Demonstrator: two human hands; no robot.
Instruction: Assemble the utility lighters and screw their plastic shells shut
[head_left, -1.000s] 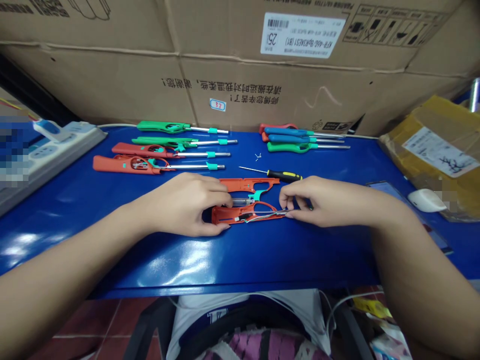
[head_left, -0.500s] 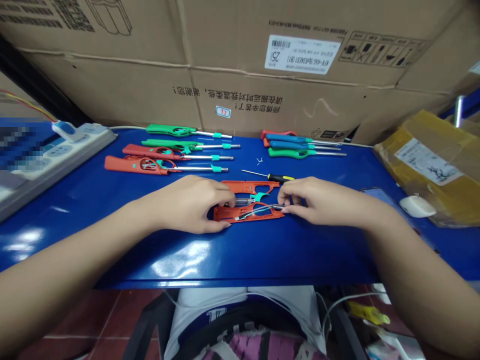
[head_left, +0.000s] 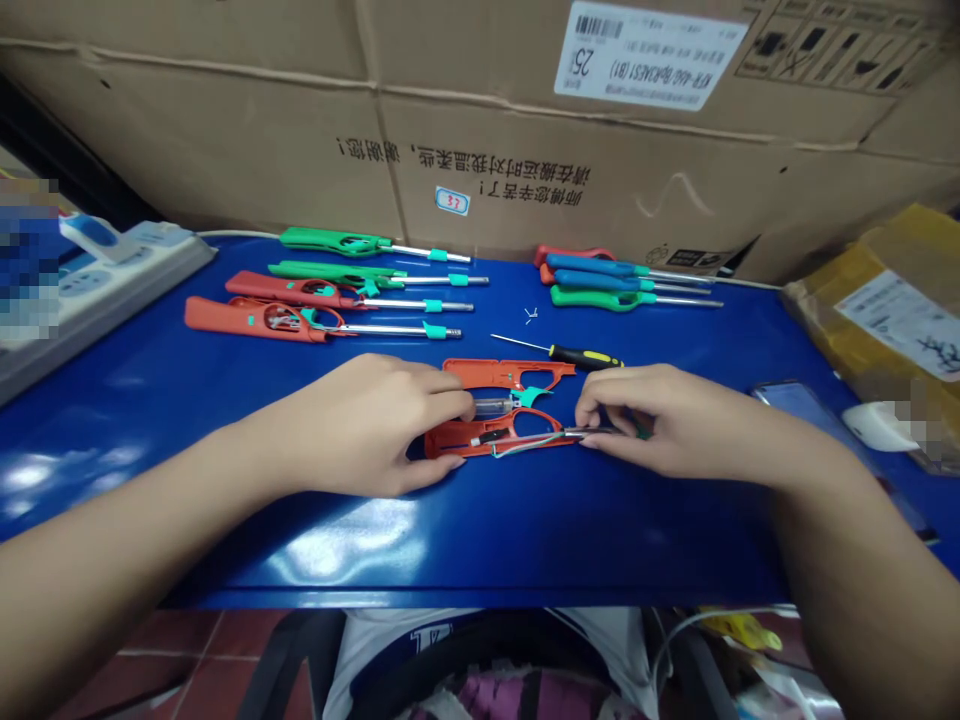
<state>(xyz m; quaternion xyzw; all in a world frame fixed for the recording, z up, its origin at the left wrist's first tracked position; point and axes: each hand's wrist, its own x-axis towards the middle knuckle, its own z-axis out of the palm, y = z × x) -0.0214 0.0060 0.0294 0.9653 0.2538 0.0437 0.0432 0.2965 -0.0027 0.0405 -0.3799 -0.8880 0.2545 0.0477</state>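
Paralleling blue tabletop's [head_left: 510, 545] front edge, near shell [head_left: 459, 433] points right. Left hand [head_left: 390, 415] half-curls around it; right hand [head_left: 656, 415] pinches tube [head_left: 574, 433]. Carton [head_left: 247, 130] lines back edge.

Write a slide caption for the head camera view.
Left hand holds an orange casing half on a blue table; the right hand pinches a metal tube; a screwdriver lies beyond.

Lower orange shell half [head_left: 456, 439] at centre partly hidden by left hand [head_left: 390, 420], metal tube [head_left: 574, 433] partly concealed by right hand [head_left: 656, 415], white fragments [head_left: 531, 315] above centre too small to identify, phone [head_left: 796, 403] at right partly obscured by right forearm [head_left: 795, 480], power strip [head_left: 86, 285] cut by left edge
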